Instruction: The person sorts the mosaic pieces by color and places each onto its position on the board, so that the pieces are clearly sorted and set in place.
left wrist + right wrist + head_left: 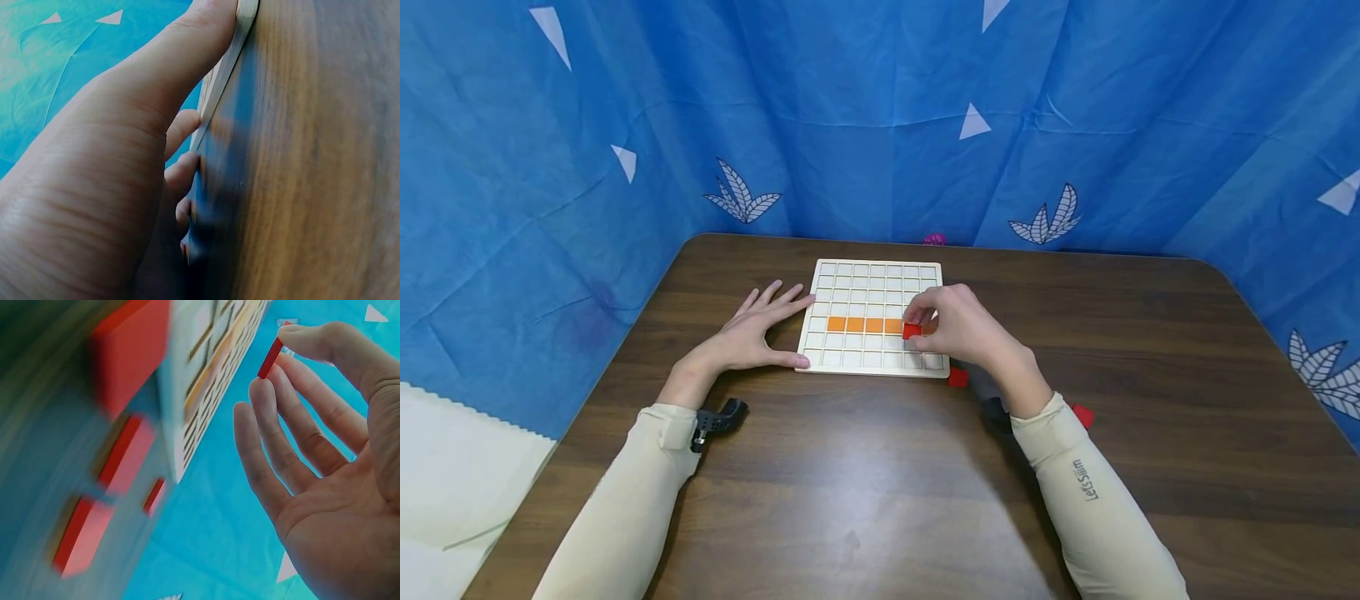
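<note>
A pale square grid board [857,360] lies on the table, with a row of orange tiles [854,325] set across its cells. My right hand [961,327] is over the board's right part and pinches a red square tile [912,331] between thumb and fingertips; the right wrist view shows this tile [270,357] edge-on, held clear of the board. At the board's left side, my left hand [748,331] lies with spread fingers, its thumb and a fingertip touching the edge. The right hand hides part of the orange row.
One loose red tile [958,377] is by the board's near right corner, another [1082,415] beside the right forearm. Several red tiles [128,453] show in the right wrist view. A blue patterned curtain [880,125] hangs behind the brown wooden table [850,483].
</note>
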`<state>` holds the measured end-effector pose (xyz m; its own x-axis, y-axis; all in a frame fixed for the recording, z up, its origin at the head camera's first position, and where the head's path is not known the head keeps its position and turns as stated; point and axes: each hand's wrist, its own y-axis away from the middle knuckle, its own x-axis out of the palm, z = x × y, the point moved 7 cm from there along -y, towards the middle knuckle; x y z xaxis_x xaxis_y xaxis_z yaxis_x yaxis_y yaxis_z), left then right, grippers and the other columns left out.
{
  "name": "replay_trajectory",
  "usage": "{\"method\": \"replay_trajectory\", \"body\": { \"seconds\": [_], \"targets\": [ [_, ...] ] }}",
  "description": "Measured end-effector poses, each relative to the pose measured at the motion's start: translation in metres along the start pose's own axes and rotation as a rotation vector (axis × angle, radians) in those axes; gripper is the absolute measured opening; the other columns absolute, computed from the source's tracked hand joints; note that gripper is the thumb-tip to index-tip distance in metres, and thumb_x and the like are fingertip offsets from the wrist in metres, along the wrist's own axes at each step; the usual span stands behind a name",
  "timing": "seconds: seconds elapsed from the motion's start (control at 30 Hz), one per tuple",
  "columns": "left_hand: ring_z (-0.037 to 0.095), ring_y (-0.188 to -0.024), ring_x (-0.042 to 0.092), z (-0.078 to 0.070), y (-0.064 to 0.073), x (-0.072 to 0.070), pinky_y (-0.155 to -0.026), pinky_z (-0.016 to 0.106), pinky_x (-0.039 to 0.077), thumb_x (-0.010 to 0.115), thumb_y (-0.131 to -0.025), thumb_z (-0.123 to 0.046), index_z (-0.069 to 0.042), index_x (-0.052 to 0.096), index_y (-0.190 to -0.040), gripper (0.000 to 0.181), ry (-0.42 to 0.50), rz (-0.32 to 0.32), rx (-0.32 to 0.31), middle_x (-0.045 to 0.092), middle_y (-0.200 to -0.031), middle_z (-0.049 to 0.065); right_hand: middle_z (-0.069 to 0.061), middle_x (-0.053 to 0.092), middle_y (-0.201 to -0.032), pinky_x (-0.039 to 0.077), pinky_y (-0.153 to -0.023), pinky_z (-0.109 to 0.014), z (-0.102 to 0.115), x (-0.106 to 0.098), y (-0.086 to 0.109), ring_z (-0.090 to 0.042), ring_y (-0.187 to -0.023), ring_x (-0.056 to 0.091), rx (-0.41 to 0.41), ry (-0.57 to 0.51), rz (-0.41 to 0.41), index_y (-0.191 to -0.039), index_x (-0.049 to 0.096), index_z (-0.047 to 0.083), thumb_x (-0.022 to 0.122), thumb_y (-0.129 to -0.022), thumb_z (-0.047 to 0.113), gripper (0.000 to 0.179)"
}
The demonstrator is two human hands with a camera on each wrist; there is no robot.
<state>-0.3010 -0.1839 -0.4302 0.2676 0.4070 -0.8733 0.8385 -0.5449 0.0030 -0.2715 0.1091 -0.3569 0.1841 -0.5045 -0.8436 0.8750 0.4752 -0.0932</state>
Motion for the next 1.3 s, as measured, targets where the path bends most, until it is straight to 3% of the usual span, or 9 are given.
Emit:
{"method": "replay_trajectory", "body": {
  "seconds": [0.4,0.83,1.3],
  "targets": [
    [0.038,-0.165,-0.001,-0.001,0.0,0.0,-0.131,0.061,-0.004,0.085,-0.079,-0.064,-0.033,0.032,-0.167,0.107,0.004,0.005,0.002,0.019,-0.177,0.003,0.0,0.076,-0.089,0.057,-0.078,-0.03,0.029,0.027,-0.029,-0.019,-0.083,0.067,-0.048,-0.028,0.033,-0.099,0.081,0.011,0.09,-0.081,0.013,0.021],
    [0.038,-0.165,-0.001,0.0,0.0,-0.001,-0.131,0.062,-0.005,0.084,-0.08,-0.064,-0.033,0.033,-0.167,0.105,0.008,0.005,0.001,0.019,-0.177,0.003,-0.001,0.076,-0.089,0.058,-0.081,-0.028,0.058,0.055,-0.058,-0.014,-0.083,0.068,-0.09,0.008,0.045,-0.1,0.08,0.01,0.089,-0.083,0.015,0.019],
    [0.038,-0.165,0.0,-0.001,0.001,-0.003,-0.131,0.062,-0.004,0.086,-0.08,-0.062,-0.032,0.036,-0.166,0.103,0.015,-0.009,0.017,0.021,-0.177,0.004,-0.004,0.078,-0.091,0.058,-0.084,-0.029,0.066,0.073,-0.065,-0.015,-0.086,0.069,-0.086,0.019,0.06,-0.1,0.081,0.008,0.09,-0.083,0.008,0.019]
  ]
}}
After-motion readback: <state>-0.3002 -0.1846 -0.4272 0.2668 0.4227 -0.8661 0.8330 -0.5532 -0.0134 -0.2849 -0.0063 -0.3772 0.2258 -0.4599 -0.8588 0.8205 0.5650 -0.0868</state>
